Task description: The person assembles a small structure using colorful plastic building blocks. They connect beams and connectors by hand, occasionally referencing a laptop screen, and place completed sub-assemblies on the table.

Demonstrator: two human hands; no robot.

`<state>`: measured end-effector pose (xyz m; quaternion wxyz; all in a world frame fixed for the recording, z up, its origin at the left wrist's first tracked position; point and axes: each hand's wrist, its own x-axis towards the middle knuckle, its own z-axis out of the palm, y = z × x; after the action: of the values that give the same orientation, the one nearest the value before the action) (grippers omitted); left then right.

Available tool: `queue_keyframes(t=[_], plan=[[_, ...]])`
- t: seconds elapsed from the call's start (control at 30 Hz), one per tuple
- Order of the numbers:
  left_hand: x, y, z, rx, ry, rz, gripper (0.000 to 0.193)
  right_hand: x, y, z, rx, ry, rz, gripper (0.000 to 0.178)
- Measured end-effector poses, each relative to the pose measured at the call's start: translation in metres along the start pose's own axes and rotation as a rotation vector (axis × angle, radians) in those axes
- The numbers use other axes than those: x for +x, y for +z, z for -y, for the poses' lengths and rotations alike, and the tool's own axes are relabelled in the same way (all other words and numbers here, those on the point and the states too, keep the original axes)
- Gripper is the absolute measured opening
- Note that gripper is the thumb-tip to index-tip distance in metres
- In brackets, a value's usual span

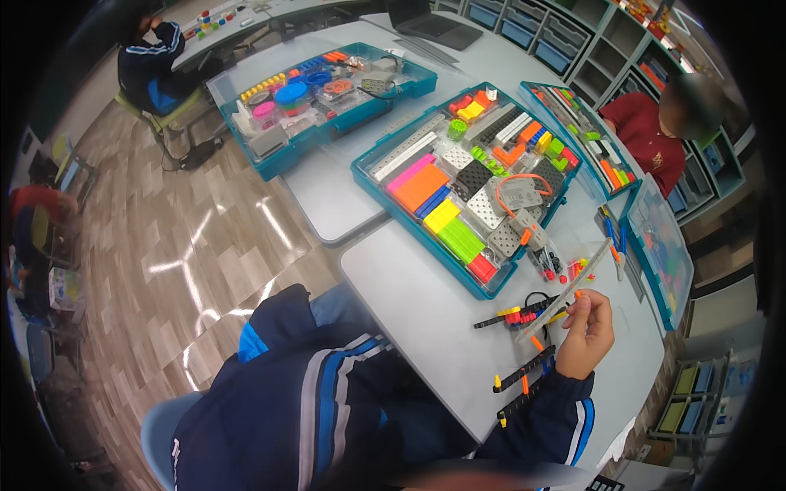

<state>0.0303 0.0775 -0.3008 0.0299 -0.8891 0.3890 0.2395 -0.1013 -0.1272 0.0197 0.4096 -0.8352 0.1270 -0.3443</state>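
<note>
My right hand (588, 335) is closed in a pinch, with a small orange peg (579, 294) at the fingertips. Right against those fingertips, a long grey perforated strip (591, 263) slants across the table. Left of the hand lies a partly built piece with black beams (491, 322) and red and yellow connectors (513, 316). Nearer to me, more black beams (524, 375) are joined by orange parts, some hidden by my hand and sleeve. My left striped sleeve (332, 409) shows, but the left hand does not.
A teal-edged box of sorted building parts (491, 296) stands beyond my hand, with another parts box (286, 168) farther left. Loose small pieces (550, 266) and blue-handled pliers (622, 236) lie by its near right side. A person in red (651, 139) sits across the table.
</note>
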Motion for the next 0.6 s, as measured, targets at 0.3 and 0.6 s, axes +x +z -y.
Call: queue_keyframes(t=[0.3, 0.6], plan=[[-0.019, 0.003, -0.016, 0.011, 0.072, 0.055, 0.039, 0.001, 0.001, -0.008, -0.002, -0.011, -0.011, 0.013], [-0.061, 0.009, -0.059, 0.049, 0.255, 0.166, 0.04, 0.002, 0.0, -0.012, 0.019, -0.025, -0.004, 0.013]])
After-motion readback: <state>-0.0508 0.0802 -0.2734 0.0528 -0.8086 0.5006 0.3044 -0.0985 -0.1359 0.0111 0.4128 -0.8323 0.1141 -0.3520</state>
